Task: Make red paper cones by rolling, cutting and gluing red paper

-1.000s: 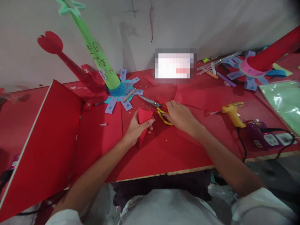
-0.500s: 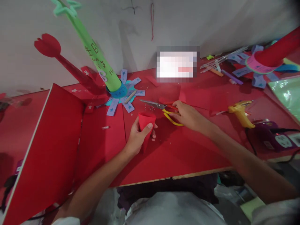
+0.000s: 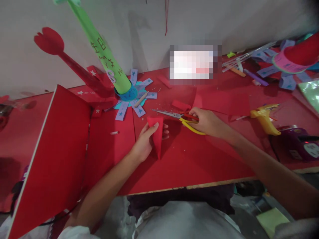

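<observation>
A red paper cone [image 3: 158, 137], wide end up and point down, is gripped in my left hand [image 3: 146, 141] over the table. The thumb presses its front face and the fingers lie behind it. In my right hand [image 3: 205, 120] are scissors [image 3: 190, 127] with red and yellow handles. Their blades point left, just beyond the cone's upper rim and apart from it. Red paper pieces [image 3: 181, 105] lie behind the scissors. Small pale scraps are scattered near the blade tips.
A green paper tube [image 3: 107, 61] stands on a blue base with lilac strips, beside a red paper flower [image 3: 50, 41]. A red board [image 3: 53, 156] stands at left. On the right are a yellow glue gun [image 3: 266, 119], a purple power socket box [image 3: 300, 144] and a pink ring [image 3: 286, 63].
The cone has turned in my left hand: its open mouth showed before, now its flat front and lower point do. The scissors have shifted slightly right, away from it.
</observation>
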